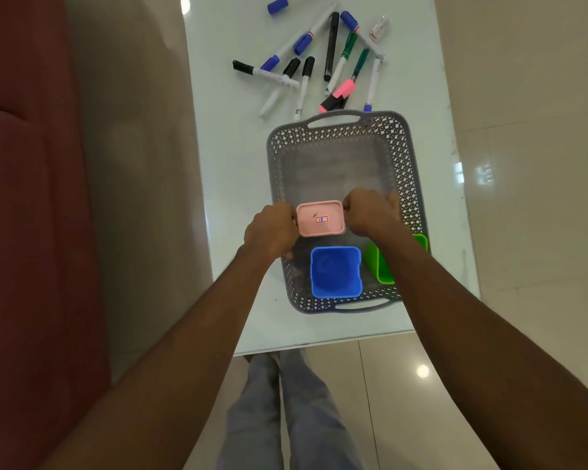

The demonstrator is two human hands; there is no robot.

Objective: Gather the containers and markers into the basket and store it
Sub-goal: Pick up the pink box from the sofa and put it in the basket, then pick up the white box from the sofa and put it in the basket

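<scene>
A grey perforated basket (pixel 340 130) with two handles lies on the white table (pixel 231 171). Inside its near end stand a blue container (pixel 335 272) and a green container (pixel 382 266), the green one partly hidden by my right forearm. A pink container (pixel 320 218) with a small label is held over the basket, its labelled face turned up. My left hand (pixel 272 230) grips its left end and my right hand (pixel 369 213) grips its right end. Several markers (pixel 306 59) with blue, black, green and pink caps lie scattered beyond the basket.
A small clear object (pixel 378 27) lies at the far right of the marker pile. A dark red sofa (pixel 31 198) stands to the left. The table's near edge (pixel 319 346) is just above my legs (pixel 286 418), over a glossy tiled floor.
</scene>
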